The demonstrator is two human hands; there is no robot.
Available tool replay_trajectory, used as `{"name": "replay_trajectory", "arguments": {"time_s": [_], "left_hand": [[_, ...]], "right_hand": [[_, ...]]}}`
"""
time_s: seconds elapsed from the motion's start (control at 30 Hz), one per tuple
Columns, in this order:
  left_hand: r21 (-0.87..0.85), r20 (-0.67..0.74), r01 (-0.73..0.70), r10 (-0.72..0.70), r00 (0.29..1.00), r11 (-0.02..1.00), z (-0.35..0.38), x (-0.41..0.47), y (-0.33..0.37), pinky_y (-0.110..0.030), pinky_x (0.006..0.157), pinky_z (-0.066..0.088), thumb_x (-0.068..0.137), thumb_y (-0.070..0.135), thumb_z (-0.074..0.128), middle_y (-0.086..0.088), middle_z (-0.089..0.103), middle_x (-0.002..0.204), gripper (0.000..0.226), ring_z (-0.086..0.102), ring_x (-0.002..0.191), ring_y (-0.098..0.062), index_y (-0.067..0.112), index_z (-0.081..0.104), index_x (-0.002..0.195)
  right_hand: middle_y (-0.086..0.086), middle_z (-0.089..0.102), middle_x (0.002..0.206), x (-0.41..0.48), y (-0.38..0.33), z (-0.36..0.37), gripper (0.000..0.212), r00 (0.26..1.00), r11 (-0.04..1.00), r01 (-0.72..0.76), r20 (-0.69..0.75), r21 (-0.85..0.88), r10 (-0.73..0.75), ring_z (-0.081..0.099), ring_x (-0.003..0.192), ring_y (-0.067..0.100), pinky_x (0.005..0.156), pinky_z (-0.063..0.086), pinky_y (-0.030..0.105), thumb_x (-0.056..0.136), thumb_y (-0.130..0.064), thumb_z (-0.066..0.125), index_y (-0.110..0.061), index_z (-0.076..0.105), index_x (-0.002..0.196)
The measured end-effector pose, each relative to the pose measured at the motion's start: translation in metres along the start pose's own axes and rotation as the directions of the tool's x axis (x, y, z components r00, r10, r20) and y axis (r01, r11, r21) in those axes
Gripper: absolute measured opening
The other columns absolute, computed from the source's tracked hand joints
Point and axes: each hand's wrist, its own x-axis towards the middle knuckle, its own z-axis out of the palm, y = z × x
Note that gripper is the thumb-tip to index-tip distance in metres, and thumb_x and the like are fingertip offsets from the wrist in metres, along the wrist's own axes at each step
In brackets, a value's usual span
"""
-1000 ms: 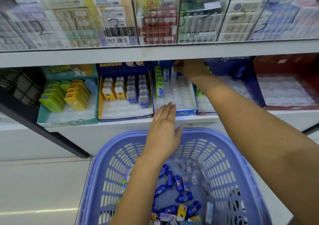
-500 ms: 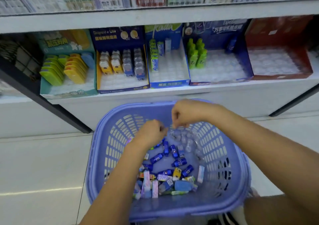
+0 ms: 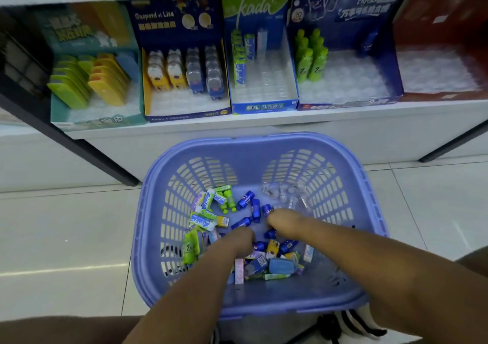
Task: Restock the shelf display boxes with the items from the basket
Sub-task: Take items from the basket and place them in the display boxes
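From the head camera, we are at the picking step. Our left hand [image 3: 235,243] and right hand [image 3: 284,223] are both deep in the basket [image 3: 264,143], fingers buried among the loose items [image 3: 204,222]. We cannot tell whether either grips anything. Beyond the basket's far rim stand the part-filled display boxes [image 3: 264,106]. The next move probably calls for singling out one item and matching it to its box.

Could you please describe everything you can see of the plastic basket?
The basket is lavender-blue plastic, rounded-rectangular, with a thick smooth rim and slotted walls. It stands upright on the pale tiled floor before the shelf, holding a loose pile of small packaged items. The left hand and right hand reach into that pile.
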Motion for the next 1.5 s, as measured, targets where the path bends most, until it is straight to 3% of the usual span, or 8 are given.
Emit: {"name": "replay_trajectory", "arguments": {"time_s": [0.17, 0.4, 0.53, 0.77, 0.83, 0.93, 1.03, 1.5], "left_hand": [[-0.019, -0.058, -0.004, 0.003, 0.998, 1.0, 0.003, 0.008, -0.002, -0.041, 0.074, 0.045, 0.093, 0.025, 0.055, -0.013, 0.056, 0.076, 0.026, 0.056, 0.085, -0.031, 0.003, 0.061, 0.08], [0.045, -0.056, -0.01, 0.013, 0.998, 0.999, 0.006, 0.019, 0.001, -0.037, 0.068, 0.041, 0.085, 0.03, 0.065, -0.006, 0.046, 0.069, 0.025, 0.056, 0.083, -0.027, 0.006, 0.059, 0.081], [-0.042, -0.032, -0.007, 0.006, 0.999, 0.999, 0.009, 0.023, 0.001, -0.036, 0.076, 0.044, 0.086, 0.027, 0.066, -0.017, 0.06, 0.105, 0.035, 0.058, 0.104, -0.031, 0.002, 0.06, 0.11], [-0.341, -0.025, 0.027, -0.038, 0.999, 0.94, -0.017, 0.007, 0.01, -0.028, 0.059, 0.033, 0.092, 0.014, 0.054, -0.004, 0.034, 0.059, 0.038, 0.033, 0.053, -0.012, 0.015, 0.034, 0.06], [-0.758, -0.033, 0.005, -0.046, 0.998, 0.652, -0.038, -0.002, 0.019, -0.024, 0.053, 0.039, 0.091, 0.004, 0.051, -0.004, 0.042, 0.056, 0.031, 0.041, 0.053, -0.012, 0.013, 0.041, 0.063], [-0.992, -0.108, -0.101, 0.104, 0.989, -0.072, -0.08, -0.022, 0.032, -0.019, 0.047, 0.045, 0.091, 0.004, 0.045, -0.005, 0.053, 0.064, 0.014, 0.05, 0.054, -0.012, 0.009, 0.052, 0.079], [-0.928, -0.279, -0.202, 0.224, 0.934, -0.313, -0.12, -0.048, 0.045, -0.014, 0.037, 0.034, 0.082, 0.012, 0.05, -0.009, 0.064, 0.073, 0.012, 0.046, 0.046, -0.009, 0.005, 0.055, 0.09], [-0.703, -0.704, -0.707, 0.06, 0.707, 0.084, -0.188, -0.107, 0.076, -0.016, 0.046, 0.034, 0.087, 0.019, 0.064, -0.004, 0.062, 0.083, 0.015, 0.043, 0.055, -0.007, 0.013, 0.063, 0.1]], "right_hand": [[0.01, 0.062, 0.084, 0.013, -0.002, 0.009, 0.007, 1.0, 0.989, 0.005, -0.027, -0.145, -0.009, 0.062, 0.092, 0.031, 0.07, 0.046, 0.035, 0.084, -0.001, 0.056, -0.006, 0.06, 0.081], [0.009, 0.055, 0.077, 0.01, -0.001, 0.005, 0.013, 0.999, 0.998, -0.027, 0.017, -0.053, 0.028, 0.055, 0.072, 0.026, 0.064, 0.043, 0.032, 0.084, -0.018, 0.064, -0.005, 0.063, 0.087], [0.004, 0.041, 0.059, -0.001, 0.006, -0.027, 0.035, 0.993, 0.961, -0.102, -0.026, 0.258, 0.112, 0.038, 0.053, 0.015, 0.047, 0.032, 0.026, 0.079, -0.017, 0.068, -0.014, 0.04, 0.059], [0.005, 0.061, 0.069, -0.049, 0.03, -0.107, 0.029, 0.996, 0.54, 0.084, -0.094, 0.838, -0.009, 0.057, 0.049, 0.006, 0.052, 0.048, 0.017, 0.088, -0.012, 0.064, -0.001, 0.057, 0.114], [0.006, 0.061, 0.073, -0.066, 0.034, -0.125, 0.018, 0.981, 0.423, 0.186, -0.19, 0.887, -0.034, 0.058, 0.053, 0.006, 0.054, 0.048, 0.015, 0.09, -0.012, 0.061, -0.002, 0.061, 0.104], [0.002, 0.062, 0.067, -0.092, 0.04, -0.152, 0.005, 0.943, 0.349, 0.311, -0.333, 0.884, 0.002, 0.058, 0.054, 0.005, 0.055, 0.047, 0.014, 0.088, -0.012, 0.063, -0.007, 0.064, 0.087], [0.005, 0.06, 0.061, -0.117, 0.042, -0.175, 0.014, 0.887, 0.398, 0.374, -0.448, 0.838, 0.109, 0.055, 0.052, 0.008, 0.052, 0.045, 0.015, 0.082, -0.017, 0.07, -0.005, 0.064, 0.079], [0.009, 0.068, 0.079, -0.154, 0.047, -0.229, 0.012, 0.657, 0.375, 0.628, -0.723, 0.682, 0.214, 0.065, 0.068, 0.013, 0.065, 0.053, 0.021, 0.08, -0.008, 0.072, -0.008, 0.068, 0.091]]}}
